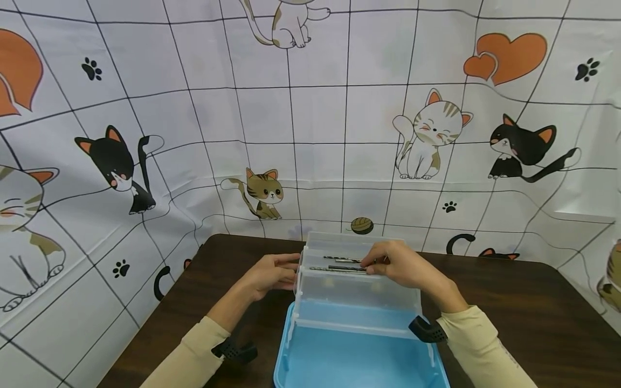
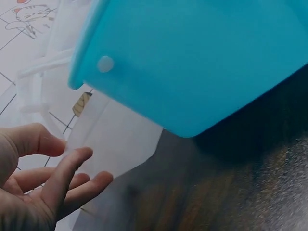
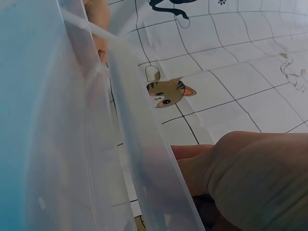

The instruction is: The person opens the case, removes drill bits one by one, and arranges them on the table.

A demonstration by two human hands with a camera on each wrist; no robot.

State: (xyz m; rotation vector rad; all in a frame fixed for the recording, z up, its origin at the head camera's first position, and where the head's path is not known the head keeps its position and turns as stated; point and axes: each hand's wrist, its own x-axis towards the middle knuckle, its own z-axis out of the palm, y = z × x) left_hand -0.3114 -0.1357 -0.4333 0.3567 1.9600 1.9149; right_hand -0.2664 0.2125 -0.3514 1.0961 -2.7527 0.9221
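Just below the middle of the frame, several drill bits (image 1: 345,268) lay lengthwise on a translucent plastic tray (image 1: 359,291), which stood over the far part of the blue storage box (image 1: 359,358) at lower centre. The right hand (image 1: 395,264) pinched the right ends of the lower bits. The left hand (image 1: 271,276) was at the tray's left edge — fingers loosely spread, holding nothing. Beneath was a dark wooden table (image 1: 509,302) — behind it, a cat-printed sheet (image 1: 320,113).

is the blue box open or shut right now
Open: in the head view, the clear trays sit toward the back and the bare inside of the blue box shows in front.
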